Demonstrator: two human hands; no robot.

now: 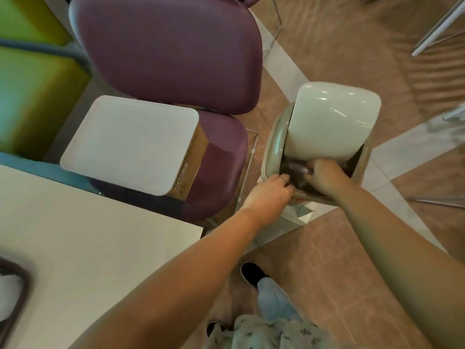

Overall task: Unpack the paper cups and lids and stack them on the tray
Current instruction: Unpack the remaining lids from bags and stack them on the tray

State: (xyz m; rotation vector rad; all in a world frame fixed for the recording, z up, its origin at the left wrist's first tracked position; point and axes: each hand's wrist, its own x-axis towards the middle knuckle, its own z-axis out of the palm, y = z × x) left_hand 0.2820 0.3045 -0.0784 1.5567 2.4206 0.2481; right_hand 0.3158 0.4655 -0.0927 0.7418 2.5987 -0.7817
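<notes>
Item: clear plastic wrapping (298,170), presumably the emptied sleeve from the cups or lids, though its blurred, dark look is leaving this uncertain; it is being pushed into the mouth of a pale swing-lid bin (334,122) standing on the floor at about two o'clock from the table corner. No paper cups or lids are being shown clearly; a dark-rimmed tray (21,293) holding something white is being glimpsed at eight o'clock, on the white table (88,235), well apart from the bin. Right hand (324,176): fingers are being curled round the wrapping at the bin opening, knuckles up, just under the tilted flap. Left hand (270,191): fingers are being curled at the near edge of the opening, at nine o'clock from the right hand and beside it; whether the wrapping or the bin rim is being gripped cannot be told. Step judged in hand: disposal of packaging. For it to be done well, the flap is best being held back while the wrapping is being pressed fully inside, so that nothing is springing out. Surroundings: a purple chair (166,51) at eleven o'clock, with a cardboard box (193,162) on its seat and a white board (130,144) lying across the box.
</notes>
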